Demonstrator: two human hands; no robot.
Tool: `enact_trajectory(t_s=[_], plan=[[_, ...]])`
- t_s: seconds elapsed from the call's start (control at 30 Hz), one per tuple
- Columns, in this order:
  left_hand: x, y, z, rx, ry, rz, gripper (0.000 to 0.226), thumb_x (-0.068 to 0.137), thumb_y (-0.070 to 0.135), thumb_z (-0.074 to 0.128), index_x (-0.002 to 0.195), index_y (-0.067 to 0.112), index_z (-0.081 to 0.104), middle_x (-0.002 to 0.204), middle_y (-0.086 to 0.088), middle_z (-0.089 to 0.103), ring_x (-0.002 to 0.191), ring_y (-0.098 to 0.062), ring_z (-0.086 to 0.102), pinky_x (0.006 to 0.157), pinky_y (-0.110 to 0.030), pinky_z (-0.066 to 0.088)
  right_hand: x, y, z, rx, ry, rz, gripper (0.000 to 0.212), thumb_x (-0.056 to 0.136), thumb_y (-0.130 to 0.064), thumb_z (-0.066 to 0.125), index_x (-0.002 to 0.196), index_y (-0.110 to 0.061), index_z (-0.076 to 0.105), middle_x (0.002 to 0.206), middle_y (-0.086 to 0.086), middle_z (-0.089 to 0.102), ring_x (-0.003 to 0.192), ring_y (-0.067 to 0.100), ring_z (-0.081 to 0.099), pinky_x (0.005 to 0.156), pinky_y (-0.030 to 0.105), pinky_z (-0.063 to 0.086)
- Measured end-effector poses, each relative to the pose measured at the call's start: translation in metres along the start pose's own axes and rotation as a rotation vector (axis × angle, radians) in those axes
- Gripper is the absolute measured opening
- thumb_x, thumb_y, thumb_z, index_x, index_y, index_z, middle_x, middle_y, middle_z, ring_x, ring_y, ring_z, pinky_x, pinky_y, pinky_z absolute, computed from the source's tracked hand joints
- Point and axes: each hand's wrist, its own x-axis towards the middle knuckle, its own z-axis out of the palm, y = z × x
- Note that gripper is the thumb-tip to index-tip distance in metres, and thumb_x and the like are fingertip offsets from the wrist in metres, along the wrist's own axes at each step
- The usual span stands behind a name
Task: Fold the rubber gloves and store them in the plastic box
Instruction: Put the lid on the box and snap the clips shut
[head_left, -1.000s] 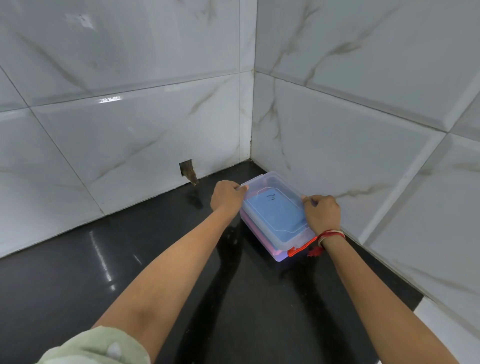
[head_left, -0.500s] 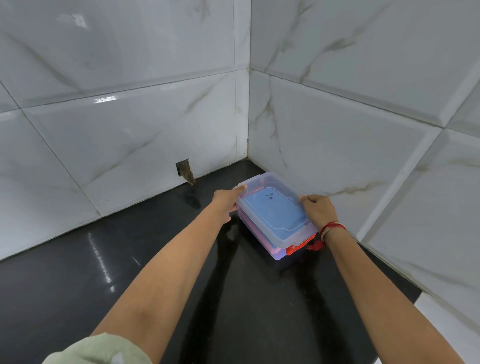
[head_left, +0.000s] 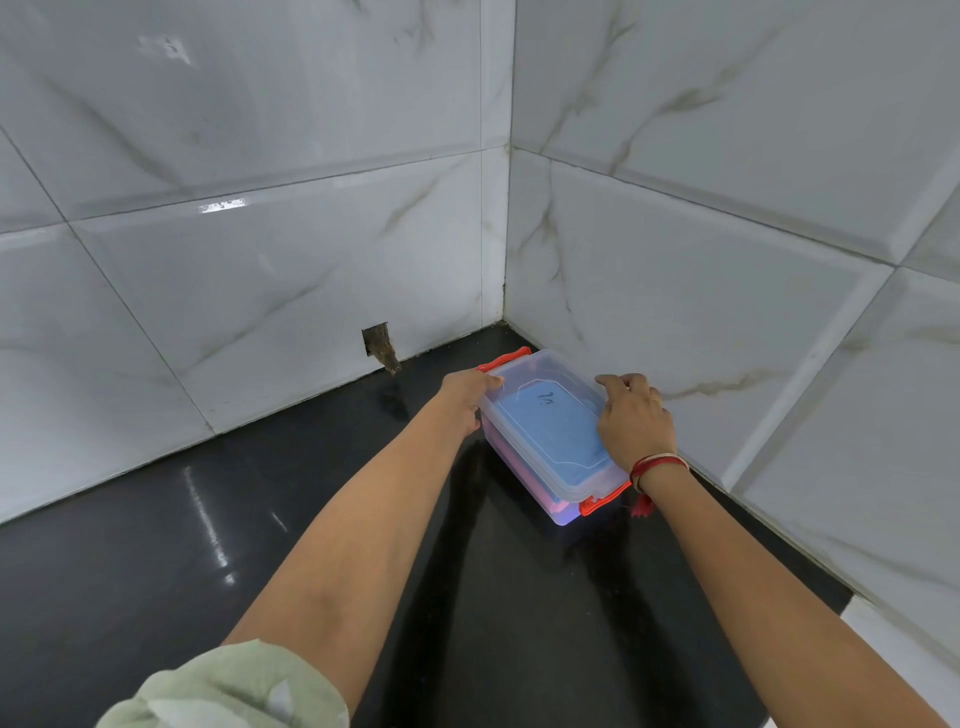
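Your plastic box (head_left: 550, 436) sits on the counter (head_left: 156, 545) in the far corner, just beside the right wall (head_left: 727, 312); your left hand (head_left: 465, 395) holds its left side, your right hand (head_left: 634, 421) its right; the wall hole (head_left: 376, 343) lies behind it, leftward.

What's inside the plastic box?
Through the clear lid: a blue layer on top, a pink layer beneath at the side wall. Shapes unclear; right hand covers part of the lid.

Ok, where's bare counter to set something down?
Bare: the black counter between the left forearm and the left wall. Crowded: the corner, where the plastic box sits by the right wall, left hand and right hand on it.
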Motion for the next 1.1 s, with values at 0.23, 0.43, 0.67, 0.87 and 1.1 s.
enact_trajectory(t_s=[0.23, 0.43, 0.67, 0.87, 1.1], plan=[[0.005, -0.004, 0.0, -0.059, 0.003, 0.047, 0.02, 0.083, 0.003, 0.066, 0.086, 0.019, 0.054, 0.1, -0.009, 0.059, 0.096, -0.027, 0.06, 0.089, -0.044, 0.053, 0.0, 0.001, 0.0, -0.002, -0.03, -0.045, 0.039, 0.092, -0.014, 0.039, 0.131, -0.014, 0.043, 0.119, 0.016, 0.057, 0.103, 0.035, 0.057, 0.088, 0.043, 0.049], [0.006, -0.007, -0.002, -0.067, -0.024, 0.09, 0.022, 0.082, 0.002, 0.067, 0.097, 0.017, 0.061, 0.104, -0.009, 0.062, 0.097, -0.028, 0.062, 0.089, -0.045, 0.054, 0.001, 0.001, 0.0, 0.02, -0.057, -0.031, 0.041, 0.092, -0.012, 0.038, 0.133, -0.016, 0.04, 0.113, 0.016, 0.063, 0.095, 0.035, 0.062, 0.083, 0.041, 0.051], [0.003, -0.011, -0.004, -0.001, -0.009, 0.242, 0.019, 0.085, 0.007, 0.066, 0.101, 0.017, 0.064, 0.105, -0.006, 0.065, 0.101, -0.026, 0.063, 0.087, -0.04, 0.055, 0.001, 0.002, 0.0, 0.037, -0.068, -0.026, 0.042, 0.092, -0.01, 0.036, 0.134, -0.016, 0.039, 0.112, 0.017, 0.063, 0.096, 0.036, 0.061, 0.082, 0.041, 0.051], [-0.032, -0.041, 0.013, 1.029, 0.236, 0.967, 0.036, 0.095, 0.012, 0.048, 0.13, 0.014, 0.051, 0.138, -0.007, 0.049, 0.127, -0.023, 0.045, 0.108, -0.038, 0.035, 0.003, 0.002, 0.001, 0.064, -0.089, 0.001, 0.047, 0.089, -0.008, 0.035, 0.134, -0.02, 0.038, 0.111, 0.017, 0.063, 0.095, 0.035, 0.06, 0.079, 0.041, 0.05], [-0.093, -0.096, 0.026, 1.355, 0.005, 1.271, 0.05, 0.096, 0.044, 0.041, 0.123, 0.005, 0.055, 0.127, -0.014, 0.06, 0.117, -0.03, 0.056, 0.099, -0.038, 0.043, 0.004, 0.002, -0.001, 0.097, -0.099, 0.005, 0.048, 0.088, -0.004, 0.033, 0.134, -0.019, 0.039, 0.11, 0.018, 0.063, 0.096, 0.036, 0.06, 0.077, 0.04, 0.048]])
